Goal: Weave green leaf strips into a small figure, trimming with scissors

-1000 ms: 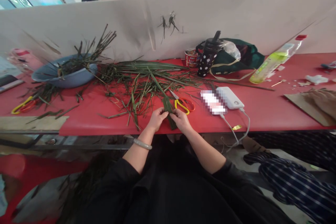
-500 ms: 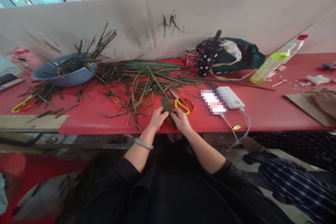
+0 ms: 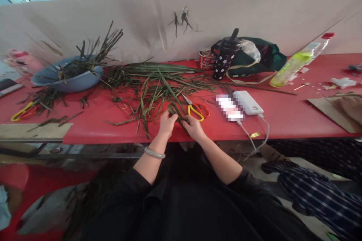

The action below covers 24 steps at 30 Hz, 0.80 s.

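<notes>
Between my hands, just above the front of the red-covered table, is a long green leaf strip (image 3: 175,110). My left hand (image 3: 167,122) pinches its folded, curved end between thumb and fingers. With closed fingers, my right hand (image 3: 192,126) grips the strip a little further right, and a narrow tail hangs below. Scissors (image 3: 195,110) with one yellow and one orange-red handle lie just beyond my right hand, blades apart. Loose green leaf strips (image 3: 149,99) are strewn on the table behind my left hand.
A blue basin (image 3: 70,83) of dark stalks stands left, near a second pair of scissors (image 3: 24,112). A phone (image 3: 229,107) and white power bank (image 3: 247,102) lie right, cabled. Behind are a black tumbler (image 3: 224,58) and tilted bottle (image 3: 299,62). Another person's hand (image 3: 350,107) rests far right.
My left hand has moved slightly left and up, and the leaf strip's end has gone from flat to curled over in it. My right hand stays nearly in place.
</notes>
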Each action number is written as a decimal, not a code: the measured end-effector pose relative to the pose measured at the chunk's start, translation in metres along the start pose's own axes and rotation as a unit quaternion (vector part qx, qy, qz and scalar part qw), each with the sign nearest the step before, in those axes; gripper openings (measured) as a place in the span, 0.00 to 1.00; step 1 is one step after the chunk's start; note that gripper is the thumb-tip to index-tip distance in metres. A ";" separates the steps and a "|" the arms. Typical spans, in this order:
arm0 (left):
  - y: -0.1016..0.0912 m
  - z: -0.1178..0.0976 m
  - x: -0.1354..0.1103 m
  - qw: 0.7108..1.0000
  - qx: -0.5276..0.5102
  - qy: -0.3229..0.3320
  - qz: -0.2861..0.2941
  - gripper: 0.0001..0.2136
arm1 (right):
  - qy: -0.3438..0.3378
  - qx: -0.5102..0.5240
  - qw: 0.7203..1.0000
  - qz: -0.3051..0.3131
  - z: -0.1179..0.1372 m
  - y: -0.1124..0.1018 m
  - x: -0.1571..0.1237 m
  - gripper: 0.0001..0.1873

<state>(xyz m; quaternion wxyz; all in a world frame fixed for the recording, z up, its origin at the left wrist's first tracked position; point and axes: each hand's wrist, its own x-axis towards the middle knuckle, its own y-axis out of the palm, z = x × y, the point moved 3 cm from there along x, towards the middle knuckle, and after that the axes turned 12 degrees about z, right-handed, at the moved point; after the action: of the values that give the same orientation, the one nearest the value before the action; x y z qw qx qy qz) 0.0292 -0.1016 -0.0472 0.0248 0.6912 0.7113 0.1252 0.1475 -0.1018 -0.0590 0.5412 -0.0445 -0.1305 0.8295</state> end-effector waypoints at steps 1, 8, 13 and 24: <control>-0.001 -0.001 0.002 1.000 0.001 0.002 -0.002 0.07 | -0.001 0.000 1.000 -0.001 0.000 0.000 0.000 0.08; -0.018 -0.016 0.021 0.997 0.017 0.025 -0.067 0.06 | -0.002 -0.026 1.000 0.000 0.004 -0.001 -0.003 0.07; -0.031 -0.039 0.035 0.994 -0.027 0.028 -0.099 0.07 | 0.012 0.043 0.999 0.001 -0.002 -0.002 -0.002 0.09; 0.011 0.001 -0.015 0.991 0.099 -0.043 0.078 0.10 | -0.027 0.174 0.983 -0.058 -0.011 -0.006 -0.001 0.11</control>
<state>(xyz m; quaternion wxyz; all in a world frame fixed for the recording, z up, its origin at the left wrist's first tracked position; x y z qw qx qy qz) 0.0412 -0.1160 -0.0479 -0.0230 0.7481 0.6627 0.0264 0.1556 -0.0987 -0.0679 0.5840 0.0803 -0.0016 0.8078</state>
